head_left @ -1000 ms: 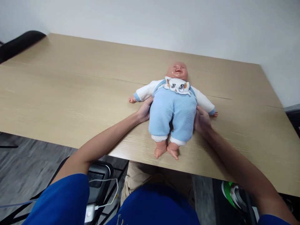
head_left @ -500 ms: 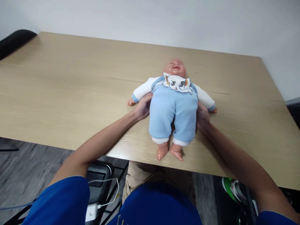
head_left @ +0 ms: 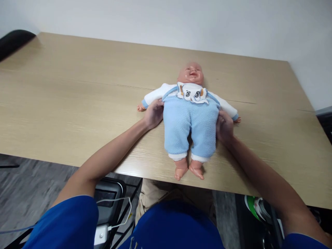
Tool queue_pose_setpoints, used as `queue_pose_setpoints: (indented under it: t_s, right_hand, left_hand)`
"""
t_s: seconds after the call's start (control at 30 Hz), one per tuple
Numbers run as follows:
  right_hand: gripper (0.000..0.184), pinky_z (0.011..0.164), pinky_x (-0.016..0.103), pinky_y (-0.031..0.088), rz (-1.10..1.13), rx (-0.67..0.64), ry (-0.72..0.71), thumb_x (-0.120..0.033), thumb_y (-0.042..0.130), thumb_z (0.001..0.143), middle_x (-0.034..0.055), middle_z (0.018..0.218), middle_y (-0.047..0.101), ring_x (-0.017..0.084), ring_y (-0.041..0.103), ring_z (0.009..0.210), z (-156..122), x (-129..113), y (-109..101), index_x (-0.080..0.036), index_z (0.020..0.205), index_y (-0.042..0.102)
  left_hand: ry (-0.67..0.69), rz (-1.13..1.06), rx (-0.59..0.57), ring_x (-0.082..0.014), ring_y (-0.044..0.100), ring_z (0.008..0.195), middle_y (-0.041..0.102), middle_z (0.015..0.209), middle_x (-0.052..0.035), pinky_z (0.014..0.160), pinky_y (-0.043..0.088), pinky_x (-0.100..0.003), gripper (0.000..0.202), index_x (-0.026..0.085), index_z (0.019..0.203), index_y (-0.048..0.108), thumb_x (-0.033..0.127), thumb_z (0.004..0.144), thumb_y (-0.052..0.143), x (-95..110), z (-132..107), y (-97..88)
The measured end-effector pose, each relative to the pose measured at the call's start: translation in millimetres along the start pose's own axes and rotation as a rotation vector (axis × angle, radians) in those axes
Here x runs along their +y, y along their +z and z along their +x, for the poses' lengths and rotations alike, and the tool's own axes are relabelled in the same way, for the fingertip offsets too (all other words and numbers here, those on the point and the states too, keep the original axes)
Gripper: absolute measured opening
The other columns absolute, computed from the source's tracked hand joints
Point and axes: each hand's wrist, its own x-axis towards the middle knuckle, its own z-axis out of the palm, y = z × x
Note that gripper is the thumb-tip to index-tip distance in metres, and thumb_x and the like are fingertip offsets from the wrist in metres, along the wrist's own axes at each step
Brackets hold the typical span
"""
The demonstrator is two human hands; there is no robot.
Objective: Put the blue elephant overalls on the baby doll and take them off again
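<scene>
A baby doll (head_left: 190, 124) in light blue fleece overalls and a white shirt lies on its back on the wooden table (head_left: 77, 103), feet toward me. My left hand (head_left: 153, 113) grips the doll's side under its arm, fingers curled into the fabric. My right hand (head_left: 224, 126) holds the opposite side of the doll's body, fingers closed against the overalls. The doll's bare feet point at the table's near edge.
A black chair back (head_left: 12, 41) shows at the far left edge. Under the table lie a black device (head_left: 109, 200) with a white cable and a green and white shoe (head_left: 255, 207). A white wall runs behind the table.
Both hands have slid a little farther up the doll's sides toward its arms. The doll has shifted slightly left and its head has lifted a bit.
</scene>
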Motion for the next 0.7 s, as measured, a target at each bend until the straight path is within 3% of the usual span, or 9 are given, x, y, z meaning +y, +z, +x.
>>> queue_pose_setpoints:
  t_s: [0.17, 0.3, 0.43, 0.6, 0.7]
  right_hand:
    - [0.029, 0.096, 0.048, 0.060, -0.022, 0.005, -0.123, -0.048, 0.078, 0.080, 0.0044, 0.090, 0.061, 0.033, 0.059, 0.098, -1.7, 0.1, -4.2, -0.034, 0.087, 0.053]
    - [0.021, 0.085, 0.042, 0.049, -0.128, -0.046, -0.216, -0.040, 0.081, 0.082, 0.0002, 0.083, 0.050, 0.025, 0.043, 0.082, -0.9, -6.6, -13.6, -0.031, 0.083, 0.062]
    - [0.021, 0.075, 0.035, 0.047, -0.199, -0.104, -0.233, -0.039, 0.085, 0.078, -0.0012, 0.084, 0.057, 0.022, 0.047, 0.080, 13.2, -21.5, -18.7, -0.030, 0.088, 0.069]
    - [0.016, 0.063, 0.030, 0.045, -0.237, -0.096, -0.108, -0.027, 0.086, 0.083, -0.0024, 0.079, 0.061, 0.020, 0.050, 0.073, 51.2, -41.2, -11.3, -0.030, 0.088, 0.071]
    - [0.011, 0.072, 0.033, 0.053, -0.296, -0.015, -0.238, -0.026, 0.083, 0.095, -0.0001, 0.086, 0.068, 0.020, 0.059, 0.078, 66.4, -54.4, 9.8, -0.029, 0.092, 0.072]
  left_hand:
    - [0.008, -0.015, -0.041, -0.0417, 0.077, 0.126, 0.076, 0.103, -0.0084, 0.109, 0.065, -0.057, 0.063, 0.028, 0.098, 0.068, 0.079, 0.078, 0.099, 5.1, 3.0, 1.5]
    - [0.098, 0.058, -0.057, -0.0339, 0.074, 0.110, 0.070, 0.095, -0.0060, 0.106, 0.064, -0.051, 0.068, 0.027, 0.091, 0.069, 0.084, 0.077, 0.104, 4.2, 3.5, -3.4]
    - [0.175, 0.152, -0.034, -0.0249, 0.067, 0.098, 0.065, 0.094, -0.0023, 0.103, 0.061, -0.041, 0.064, 0.027, 0.096, 0.077, 0.083, 0.086, 0.106, 8.8, -1.5, -5.7]
    - [0.297, 0.303, 0.017, -0.0252, 0.062, 0.099, 0.066, 0.097, -0.0036, 0.103, 0.058, -0.039, 0.066, 0.028, 0.096, 0.076, 0.092, 0.097, 0.092, 13.6, -4.3, -0.3]
    - [0.351, 0.340, 0.069, -0.0245, 0.060, 0.101, 0.069, 0.104, -0.0044, 0.101, 0.054, -0.037, 0.059, 0.028, 0.104, 0.079, 0.085, 0.102, 0.091, 11.4, -5.9, 1.7]
